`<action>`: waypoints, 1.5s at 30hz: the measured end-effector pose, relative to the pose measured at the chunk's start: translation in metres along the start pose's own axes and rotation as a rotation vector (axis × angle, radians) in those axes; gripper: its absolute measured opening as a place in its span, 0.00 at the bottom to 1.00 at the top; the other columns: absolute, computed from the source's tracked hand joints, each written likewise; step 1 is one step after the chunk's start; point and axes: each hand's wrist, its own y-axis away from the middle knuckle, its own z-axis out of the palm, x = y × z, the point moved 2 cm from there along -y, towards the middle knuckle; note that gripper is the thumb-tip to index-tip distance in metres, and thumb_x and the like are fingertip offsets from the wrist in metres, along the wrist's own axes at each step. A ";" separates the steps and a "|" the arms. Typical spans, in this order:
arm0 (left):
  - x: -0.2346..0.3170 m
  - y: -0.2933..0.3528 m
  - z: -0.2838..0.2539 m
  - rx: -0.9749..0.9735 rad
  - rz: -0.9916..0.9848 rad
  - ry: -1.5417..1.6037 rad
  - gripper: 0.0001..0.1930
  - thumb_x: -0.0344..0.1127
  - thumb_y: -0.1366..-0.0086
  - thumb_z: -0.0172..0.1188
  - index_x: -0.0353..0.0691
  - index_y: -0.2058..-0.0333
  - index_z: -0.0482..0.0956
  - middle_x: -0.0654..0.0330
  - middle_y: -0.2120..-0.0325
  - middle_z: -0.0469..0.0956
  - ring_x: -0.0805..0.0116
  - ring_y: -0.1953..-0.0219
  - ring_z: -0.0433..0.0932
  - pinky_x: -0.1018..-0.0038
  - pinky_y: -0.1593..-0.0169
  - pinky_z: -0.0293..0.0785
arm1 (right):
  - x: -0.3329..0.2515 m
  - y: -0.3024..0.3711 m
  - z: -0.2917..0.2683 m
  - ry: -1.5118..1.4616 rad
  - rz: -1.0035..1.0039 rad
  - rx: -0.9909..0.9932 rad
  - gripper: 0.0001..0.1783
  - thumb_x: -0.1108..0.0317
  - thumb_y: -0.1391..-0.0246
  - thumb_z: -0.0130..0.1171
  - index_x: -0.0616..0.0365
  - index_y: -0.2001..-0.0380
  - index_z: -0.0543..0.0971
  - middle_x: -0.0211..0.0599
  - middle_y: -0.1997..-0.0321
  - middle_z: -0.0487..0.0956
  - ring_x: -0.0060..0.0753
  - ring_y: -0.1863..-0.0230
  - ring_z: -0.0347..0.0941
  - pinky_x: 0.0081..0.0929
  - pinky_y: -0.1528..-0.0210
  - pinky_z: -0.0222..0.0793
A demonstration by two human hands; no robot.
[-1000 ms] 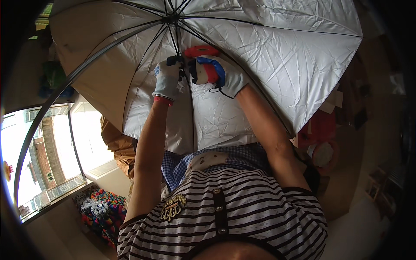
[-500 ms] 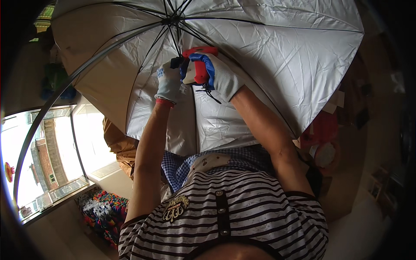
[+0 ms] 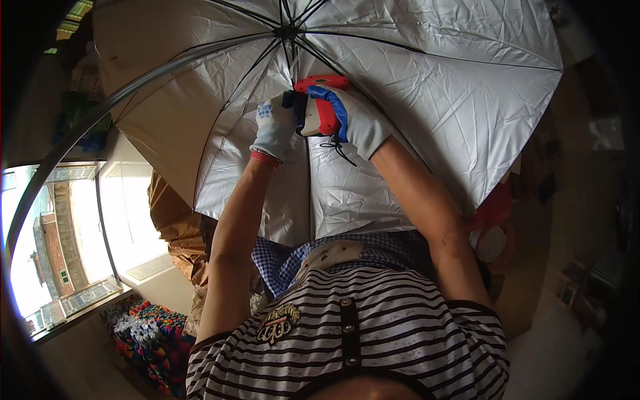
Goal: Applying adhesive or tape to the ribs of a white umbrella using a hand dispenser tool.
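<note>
An open umbrella [image 3: 440, 127] with a silver inner side and thin black ribs fills the space before me. Beneath its rib hub [image 3: 287, 32], both gloved hands meet close together. My right hand [image 3: 360, 123], in a white glove with blue-coated fingers, wraps round a red and white hand tool [image 3: 327, 117]. The tool has a red bar across its far end, and a black cord [image 3: 341, 148] dangles below it. My left hand [image 3: 272, 127], in a white glove with a red cuff, is closed beside the tool at a small black piece [image 3: 289, 99]; what its fingers grip is hidden.
A curved dark bar [image 3: 100, 110] arcs from the hub across the left side. Brown cloth [image 3: 173, 223], a multicoloured textile pile [image 3: 150, 337] and a bright window [image 3: 67, 240] are at left. Red items [image 3: 493, 207] lie beyond the umbrella's right edge.
Umbrella, hands and tool appear slightly further right and lower, along with a shift of the whole view. Both hands keep their grip beside each other.
</note>
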 end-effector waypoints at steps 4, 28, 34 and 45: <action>-0.003 0.001 0.003 -0.085 -0.277 0.033 0.13 0.43 0.42 0.57 0.42 0.66 0.82 0.50 0.73 0.80 0.51 0.69 0.80 0.63 0.66 0.74 | 0.015 -0.017 -0.019 0.239 -0.010 0.340 0.18 0.54 0.41 0.53 0.56 0.58 0.75 0.34 0.66 0.78 0.29 0.69 0.74 0.30 0.67 0.72; -0.017 0.038 0.035 0.134 -0.132 -0.255 0.19 0.46 0.45 0.63 0.40 0.59 0.76 0.49 0.66 0.80 0.49 0.62 0.79 0.61 0.59 0.73 | -0.098 0.247 -0.043 0.425 -0.078 0.023 0.27 0.60 0.42 0.54 0.69 0.45 0.67 0.44 0.62 0.78 0.38 0.64 0.78 0.33 0.62 0.76; 0.007 0.078 0.035 -0.003 -0.271 -0.343 0.23 0.44 0.46 0.62 0.39 0.54 0.71 0.49 0.63 0.80 0.47 0.60 0.79 0.58 0.57 0.72 | -0.191 0.395 -0.147 0.342 -0.514 0.259 0.28 0.56 0.40 0.54 0.65 0.43 0.67 0.43 0.59 0.78 0.39 0.59 0.78 0.36 0.56 0.76; 0.009 0.058 0.063 -0.014 -0.243 -0.285 0.15 0.38 0.45 0.59 0.36 0.61 0.77 0.51 0.68 0.81 0.56 0.65 0.79 0.65 0.61 0.72 | 0.002 0.492 -0.424 1.338 0.400 1.377 0.31 0.55 0.47 0.51 0.57 0.42 0.64 0.50 0.55 0.77 0.45 0.53 0.75 0.39 0.55 0.71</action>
